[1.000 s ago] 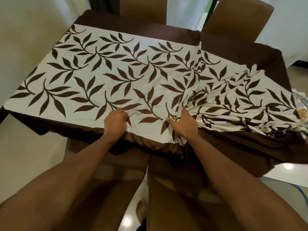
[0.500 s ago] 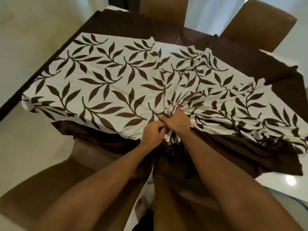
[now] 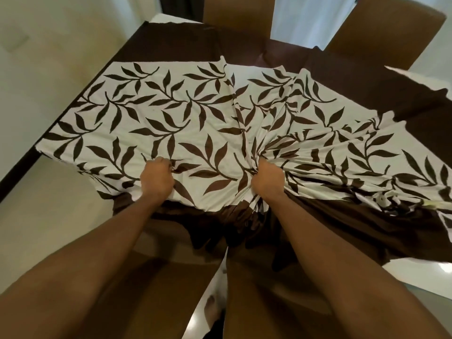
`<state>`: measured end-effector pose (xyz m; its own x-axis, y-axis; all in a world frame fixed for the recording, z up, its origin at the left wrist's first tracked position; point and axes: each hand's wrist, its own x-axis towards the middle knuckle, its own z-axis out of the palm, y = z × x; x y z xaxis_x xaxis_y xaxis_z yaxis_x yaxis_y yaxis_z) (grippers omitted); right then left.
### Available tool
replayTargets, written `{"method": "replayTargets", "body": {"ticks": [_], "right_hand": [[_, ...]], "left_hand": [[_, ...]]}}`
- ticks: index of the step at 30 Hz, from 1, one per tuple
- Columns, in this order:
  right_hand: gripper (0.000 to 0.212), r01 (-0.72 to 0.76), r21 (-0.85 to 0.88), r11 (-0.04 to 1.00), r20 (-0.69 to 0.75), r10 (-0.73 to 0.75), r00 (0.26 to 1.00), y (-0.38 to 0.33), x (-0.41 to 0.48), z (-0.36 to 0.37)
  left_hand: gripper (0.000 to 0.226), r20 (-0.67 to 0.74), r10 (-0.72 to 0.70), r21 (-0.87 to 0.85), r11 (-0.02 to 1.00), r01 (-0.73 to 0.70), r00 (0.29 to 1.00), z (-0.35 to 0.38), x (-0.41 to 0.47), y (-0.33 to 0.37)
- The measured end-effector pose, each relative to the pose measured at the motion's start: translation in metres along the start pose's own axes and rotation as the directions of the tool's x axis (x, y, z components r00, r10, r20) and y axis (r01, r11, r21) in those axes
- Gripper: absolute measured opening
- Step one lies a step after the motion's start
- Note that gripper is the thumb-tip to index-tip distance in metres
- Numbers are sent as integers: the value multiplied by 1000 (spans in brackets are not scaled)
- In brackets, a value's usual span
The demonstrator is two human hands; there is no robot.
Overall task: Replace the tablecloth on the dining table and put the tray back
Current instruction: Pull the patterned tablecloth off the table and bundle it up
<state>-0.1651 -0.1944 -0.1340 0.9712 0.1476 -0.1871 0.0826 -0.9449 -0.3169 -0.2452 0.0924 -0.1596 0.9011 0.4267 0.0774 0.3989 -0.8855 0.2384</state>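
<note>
A white tablecloth (image 3: 171, 118) with a brown leaf print and a dark brown border lies over the dining table (image 3: 156, 19). It is gathered into folds toward the near edge and bunched on the right. My left hand (image 3: 156, 179) is closed on the cloth near the front edge. About a hand's width to the right, my right hand (image 3: 266, 179) grips a tight bunch of pleated cloth. The brown border hangs down below both hands. No tray is in view.
Two brown chairs (image 3: 384, 28) stand at the far side of the table. Two more brown chair backs (image 3: 264, 289) sit right below my arms at the near side. A pale wall runs along the left, and glossy floor (image 3: 435, 272) shows at the lower right.
My left hand has moved left, away from my right hand, and closed on a new stretch of cloth. The cloth is gathered further toward the near edge and its far border has pulled in.
</note>
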Motion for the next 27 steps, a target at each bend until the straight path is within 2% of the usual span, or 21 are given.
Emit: {"method": "replayTargets", "body": {"ticks": [2, 5, 9, 11, 12, 16, 19, 21, 23, 25, 27], "right_hand": [[38, 1, 44, 999, -9, 0, 1000, 5, 3, -1], [39, 14, 88, 996, -4, -13, 1000, 10, 3, -3], [40, 20, 171, 985, -19, -17, 1000, 18, 4, -3], [41, 20, 243, 970, -5, -20, 1000, 23, 5, -5], [40, 22, 284, 959, 9, -26, 1000, 28, 8, -7], [35, -18, 412, 911, 162, -54, 985, 41, 21, -17], [70, -89, 584, 807, 260, -82, 962, 48, 25, -32], [71, -82, 612, 786, 175, -33, 984, 59, 26, -37], [67, -57, 548, 835, -44, 96, 994, 71, 29, -40], [69, -131, 401, 907, -237, 241, 941, 85, 37, -42], [76, -294, 370, 881, -248, 399, 883, 97, 46, -44]], "left_hand": [[18, 10, -24, -67, 997, 25, 1000, 5, -1, 29], [19, 60, -105, -280, 953, 118, 993, 10, -12, 100], [16, 231, -74, -594, 779, 200, 970, 26, -42, 203], [20, 274, -84, -667, 701, 252, 958, 27, -50, 220], [22, 270, -83, -675, 695, 250, 959, 25, -50, 220], [24, 213, 52, -644, 758, 100, 976, 7, -41, 185], [32, 128, 43, -598, 800, 43, 991, -7, -30, 142], [40, 73, -12, -490, 870, 46, 997, -10, -19, 109], [59, 91, -43, -330, 941, 71, 995, -8, -5, 82], [75, 177, -72, -165, 981, 102, 982, -5, 6, 66], [83, 233, -109, -81, 988, 131, 966, -1, 18, 58]]}}
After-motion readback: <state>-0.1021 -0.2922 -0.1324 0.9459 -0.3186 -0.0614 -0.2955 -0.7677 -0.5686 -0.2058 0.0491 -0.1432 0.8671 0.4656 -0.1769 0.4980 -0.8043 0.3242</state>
